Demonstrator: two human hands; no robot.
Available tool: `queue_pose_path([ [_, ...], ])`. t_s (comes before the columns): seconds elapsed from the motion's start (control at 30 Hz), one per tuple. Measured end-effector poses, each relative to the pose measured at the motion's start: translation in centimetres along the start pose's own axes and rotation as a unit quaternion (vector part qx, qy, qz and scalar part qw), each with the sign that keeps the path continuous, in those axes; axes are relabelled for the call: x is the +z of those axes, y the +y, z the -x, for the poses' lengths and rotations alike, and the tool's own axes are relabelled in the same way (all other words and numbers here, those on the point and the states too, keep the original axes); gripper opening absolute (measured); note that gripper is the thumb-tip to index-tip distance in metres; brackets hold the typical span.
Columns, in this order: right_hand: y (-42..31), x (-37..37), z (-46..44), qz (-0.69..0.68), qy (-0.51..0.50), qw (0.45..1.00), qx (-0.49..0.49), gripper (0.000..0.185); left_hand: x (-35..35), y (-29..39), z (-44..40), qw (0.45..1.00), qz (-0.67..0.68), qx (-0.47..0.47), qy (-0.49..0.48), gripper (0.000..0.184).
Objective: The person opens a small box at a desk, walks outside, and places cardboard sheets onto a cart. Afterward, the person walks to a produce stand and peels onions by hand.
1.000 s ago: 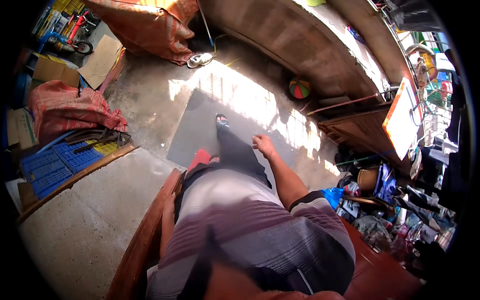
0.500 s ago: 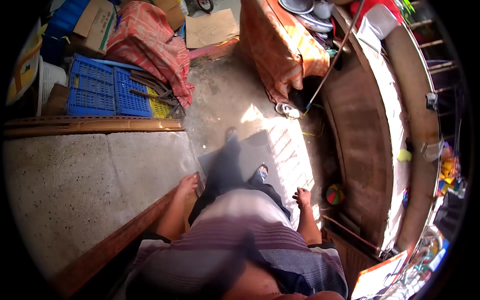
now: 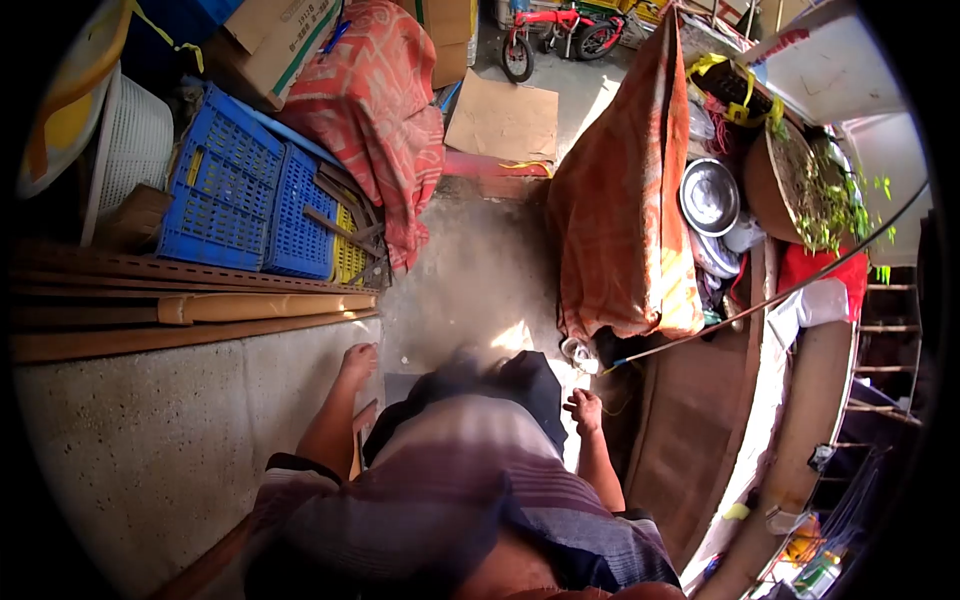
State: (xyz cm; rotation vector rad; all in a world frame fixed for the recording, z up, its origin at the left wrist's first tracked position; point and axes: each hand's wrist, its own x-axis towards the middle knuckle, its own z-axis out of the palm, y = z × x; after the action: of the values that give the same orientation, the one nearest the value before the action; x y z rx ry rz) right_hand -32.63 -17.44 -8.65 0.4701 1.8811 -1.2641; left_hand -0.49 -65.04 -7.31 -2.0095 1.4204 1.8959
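My left hand (image 3: 360,364) hangs loosely with nothing visible in it, over the edge of the speckled concrete slab (image 3: 150,430). Its fingers are slightly bent and look apart. My right hand (image 3: 585,411) is held out to the side, fingers half curled and apart, holding nothing that I can see. Just beyond it, a whitish bundle (image 3: 577,352) lies on the floor below an orange patterned cloth (image 3: 620,220). A thin pole (image 3: 760,302) slants down to the right of that bundle.
Blue plastic crates (image 3: 222,180) and wooden boards (image 3: 90,345) line the left side. Ahead are a red patterned cloth (image 3: 370,100), flattened cardboard (image 3: 502,118) and a small red bicycle (image 3: 560,22). A metal basin (image 3: 709,197) and a potted plant (image 3: 785,185) stand at right.
I have walked forward, and the view has tilted up and shifted. The bicycle, basin and plant are now in fuller view. Both hands have swung a little and remain without any visible object.
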Motion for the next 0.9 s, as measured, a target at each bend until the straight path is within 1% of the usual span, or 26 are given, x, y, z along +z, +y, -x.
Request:
queue_pose_path([
  [0.07,-3.0,1.2,-3.3,-0.010,-0.028,1.000,-0.003,0.048,1.6,3.7,-2.1,0.998,0.046,0.013,0.035,0.025],
  [0.1,-5.1,1.7,-4.5,0.016,-0.030,0.999,-0.003,0.044,1.8,3.9,-4.3,1.000,0.028,0.006,0.008,0.037],
  [0.13,-6.0,2.3,-7.1,0.009,-0.033,0.999,-0.001,0.039,2.7,5.4,-5.0,0.999,0.046,0.007,0.002,0.034],
  [0.2,-8.7,2.4,-11.6,0.031,-0.061,0.998,0.007,0.036,4.8,7.7,-6.1,0.997,0.080,0.005,-0.011,0.030],
  [0.23,-10.1,2.7,-14.0,0.026,-0.067,0.997,-0.039,0.036,6.1,8.3,-6.5,0.998,0.061,0.005,0.008,0.032],
  [0.27,-12.6,2.2,-16.1,0.103,-0.060,0.993,0.020,0.030,6.9,9.8,-7.0,0.998,0.059,-0.008,0.014,0.032],
  [0.33,-18.1,3.1,-18.9,0.086,-0.072,0.993,-0.048,0.028,7.2,10.4,-6.8,0.998,0.045,-0.043,0.028,0.034],
  [0.37,-16.9,2.2,-24.6,0.139,-0.061,0.983,-0.108,0.028,7.9,11.8,-6.6,0.996,0.052,-0.061,0.032,0.036],
  [0.4,-23.4,3.5,-23.4,0.132,-0.069,0.988,-0.039,0.028,8.4,13.4,-6.4,0.994,0.057,-0.081,0.036,0.037],
  [0.43,-28.6,5.0,-23.2,0.167,-0.082,0.980,-0.077,0.026,8.8,14.1,-6.9,0.994,0.059,-0.082,0.042,0.040],
  [0.47,-31.9,5.6,-23.5,0.205,-0.094,0.968,-0.114,0.025,9.1,14.9,-7.5,0.993,0.062,-0.088,0.038,0.044],
  [0.53,-30.9,4.7,-35.7,0.177,-0.055,0.970,-0.158,0.026,10.1,16.6,-9.1,0.992,0.072,-0.097,0.029,0.051],
  [0.57,-36.6,6.5,-34.3,0.125,-0.075,0.984,-0.102,0.023,10.6,17.6,-10.3,0.990,0.090,-0.101,0.035,0.045],
  [0.6,-39.4,7.9,-35.6,0.125,-0.084,0.978,-0.144,0.023,11.0,19.0,-11.3,0.990,0.088,-0.103,0.028,0.042],
  [0.67,-42.9,9.2,-38.5,0.124,-0.101,0.962,-0.223,0.022,12.0,22.3,-13.6,0.991,0.081,-0.107,0.012,0.037],
  [0.7,-44.1,9.4,-40.0,0.273,-0.079,0.888,-0.362,0.022,12.4,24.8,-14.5,0.991,0.080,-0.108,0.011,0.038],
  [0.73,-44.5,9.4,-42.0,0.422,-0.072,0.771,-0.471,0.022,12.4,26.4,-16.8,0.991,0.079,-0.106,0.004,0.037],
  [0.77,-44.7,9.3,-44.2,0.529,-0.028,0.621,-0.577,0.023,12.5,27.6,-19.0,0.992,0.077,-0.104,-0.004,0.035],
  [0.8,-44.3,9.2,-45.7,0.545,-0.049,0.613,-0.569,0.024,12.6,28.8,-21.3,0.992,0.073,-0.103,-0.014,0.034],
  [0.83,-43.1,8.7,-47.6,0.553,-0.084,0.639,-0.529,0.027,12.7,30.8,-23.7,0.992,0.083,-0.093,-0.005,0.033],
  [0.87,-42.7,8.9,-48.9,0.550,-0.117,0.675,-0.478,0.030,12.6,33.5,-26.4,0.994,0.074,-0.082,-0.003,0.033],
  [0.9,-41.5,8.7,-49.9,0.520,-0.145,0.741,-0.399,0.034,12.5,35.8,-28.2,0.995,0.064,-0.075,-0.002,0.032],
])
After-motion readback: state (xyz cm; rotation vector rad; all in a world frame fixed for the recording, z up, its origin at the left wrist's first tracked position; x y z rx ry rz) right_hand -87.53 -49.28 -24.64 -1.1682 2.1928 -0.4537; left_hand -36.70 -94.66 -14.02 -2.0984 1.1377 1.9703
